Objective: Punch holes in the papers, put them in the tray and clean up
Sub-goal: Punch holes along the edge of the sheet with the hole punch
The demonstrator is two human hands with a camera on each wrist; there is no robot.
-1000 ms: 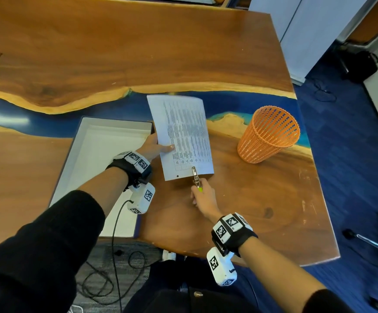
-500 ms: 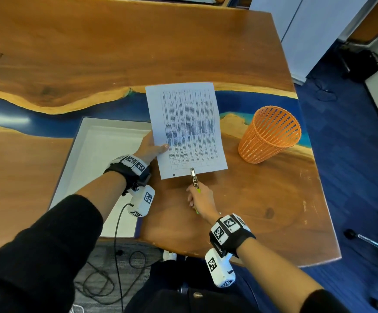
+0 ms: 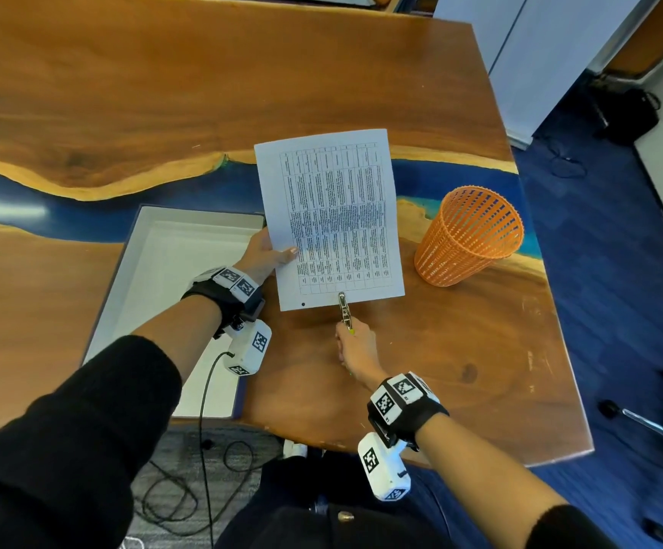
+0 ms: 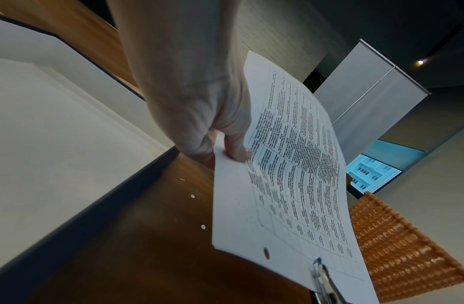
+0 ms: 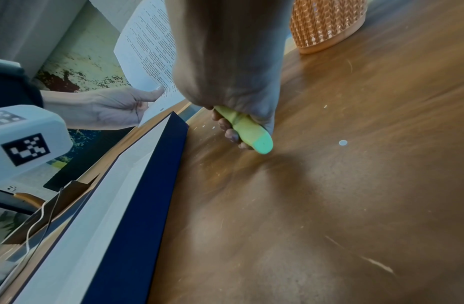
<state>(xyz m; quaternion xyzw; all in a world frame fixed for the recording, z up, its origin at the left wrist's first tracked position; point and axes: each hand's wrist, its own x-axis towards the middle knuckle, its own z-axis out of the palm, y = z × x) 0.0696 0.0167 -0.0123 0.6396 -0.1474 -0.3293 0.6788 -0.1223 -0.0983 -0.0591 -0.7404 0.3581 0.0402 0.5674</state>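
Observation:
A printed paper sheet (image 3: 334,219) is held above the wooden table (image 3: 421,370). My left hand (image 3: 264,253) pinches its left edge, thumb on top; the same paper (image 4: 285,174) fills the left wrist view. One punched hole (image 3: 303,304) shows near its lower left corner. My right hand (image 3: 357,350) grips a hole punch (image 3: 345,311) with green handles (image 5: 247,128); its metal head sits over the paper's lower edge. The white tray (image 3: 171,279) with a dark blue rim lies left of the paper.
An orange mesh basket (image 3: 470,235) stands on the table to the right of the paper. Small white paper dots (image 5: 343,142) lie scattered on the wood near my right hand. The table's near edge (image 3: 401,457) is close to my body. Cables lie on the floor below.
The paper has flattened out and shifted right across the punch, so the punch head now sits mid-edge. A punched hole now shows near the lower left corner.

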